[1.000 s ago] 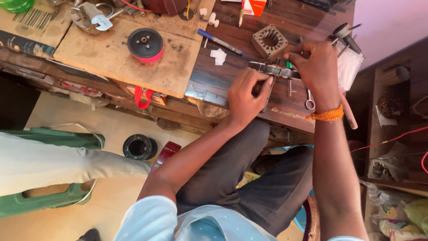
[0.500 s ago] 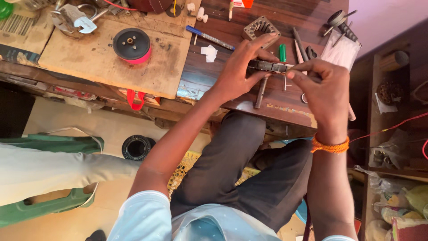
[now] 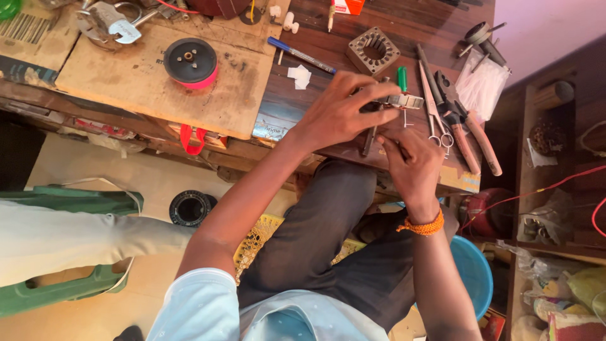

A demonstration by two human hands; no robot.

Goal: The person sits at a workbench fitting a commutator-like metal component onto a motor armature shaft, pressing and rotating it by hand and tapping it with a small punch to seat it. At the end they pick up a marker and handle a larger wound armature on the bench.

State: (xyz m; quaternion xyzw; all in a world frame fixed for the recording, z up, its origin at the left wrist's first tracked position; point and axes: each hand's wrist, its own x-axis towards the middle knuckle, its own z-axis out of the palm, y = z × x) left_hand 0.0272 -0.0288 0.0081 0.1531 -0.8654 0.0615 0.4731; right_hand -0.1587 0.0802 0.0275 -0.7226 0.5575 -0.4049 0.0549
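- Work sits mid-way, as far as the view shows; the small grey metal toothed part (image 3: pixel 407 100) is off the wooden workbench top (image 3: pixel 315 95) and in the fingers, not set down finished, and nothing shows it fixed to anything else

- left hand (image 3: pixel 341 113) reaches over the bench edge with the fingers stretched and pinched; the fingertips close on the left end of the small grey metal part and hold it just above the dark board

- right hand (image 3: pixel 413 165) lies nearer the body, curled, with an orange thread band at the wrist; it looks closed round something thin below the part, but what it grips is hidden by its own fingers, so I cannot tell

- a slim dark metal rod (image 3: pixel 369 140) stands out from under the left hand, between the two hands; whether it is joined to the part is not clear

- tools lie unused just to the right: steel scissors (image 3: pixel 432 104), brown-handled pliers (image 3: pixel 470 136), a green-handled screwdriver (image 3: pixel 402 77)

- the square grey metal stator core with a toothed round hole (image 3: pixel 374 50) rests untouched farther up the bench; the black pulley wheel with a pink rim (image 3: pixel 190 63) sits well apart on the pale plywood sheet (image 3: pixel 126 82)

- judged from this, gripping and positioning are in hand; any fitting is left
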